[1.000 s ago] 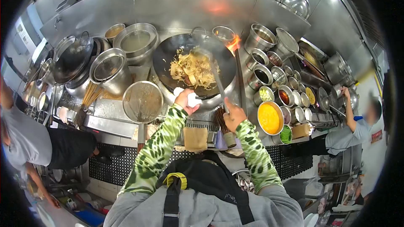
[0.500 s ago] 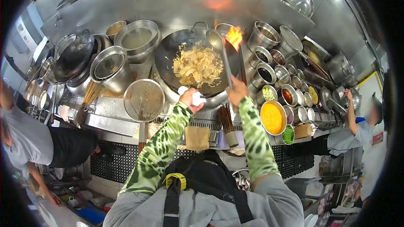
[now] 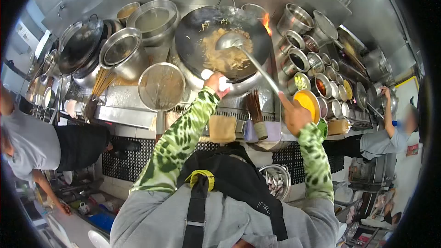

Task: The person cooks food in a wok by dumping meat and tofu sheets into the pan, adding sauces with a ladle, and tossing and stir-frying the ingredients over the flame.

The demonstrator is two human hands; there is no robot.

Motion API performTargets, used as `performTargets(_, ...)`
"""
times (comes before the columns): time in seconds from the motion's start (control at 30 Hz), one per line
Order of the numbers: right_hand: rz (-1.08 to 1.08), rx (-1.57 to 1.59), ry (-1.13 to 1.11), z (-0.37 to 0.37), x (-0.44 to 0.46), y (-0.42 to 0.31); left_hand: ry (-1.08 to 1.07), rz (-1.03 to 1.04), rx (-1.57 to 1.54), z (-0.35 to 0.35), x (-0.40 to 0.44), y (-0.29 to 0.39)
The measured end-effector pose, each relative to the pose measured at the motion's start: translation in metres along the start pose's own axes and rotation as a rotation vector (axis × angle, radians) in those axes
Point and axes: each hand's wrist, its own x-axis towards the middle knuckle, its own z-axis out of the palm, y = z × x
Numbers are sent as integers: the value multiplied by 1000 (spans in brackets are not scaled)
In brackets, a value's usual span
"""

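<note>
My left hand is closed round a white cloth at the near rim of the large black wok. In my right hand is the handle of a long metal ladle, which slants up and left into the wok. The ladle's round bowl lies over the noodles, which are blurred at the wok's middle. My right hand is just beside a pot of orange-yellow liquid and partly covers it.
Flames rise at the wok's right edge. Metal containers of sauces stand to the right. A mesh strainer and a bamboo brush lie near the counter's front. One person is at left, another at right.
My right hand has moved right and towards me with the ladle. The ladle's bowl has come from the wok's right side to over the noodles. The flames look smaller.
</note>
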Motion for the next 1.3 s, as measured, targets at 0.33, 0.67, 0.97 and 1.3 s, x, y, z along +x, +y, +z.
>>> performTargets(0.33, 105, 350, -380, -88, -25, 26, -188, -74, -7, 15, -90, 29)
performTargets(0.67, -496, 150, 39, -61, -11, 49, -306, -229, 162, -24, -136, -17)
performTargets(0.97, -43, 65, -98, -26, 30, 1, -642, -84, 221, -93, -23, -67)
performTargets(1.3, -100, -8, -193, -36, 43, -2, -263, -64, -79, -7, -76, 0)
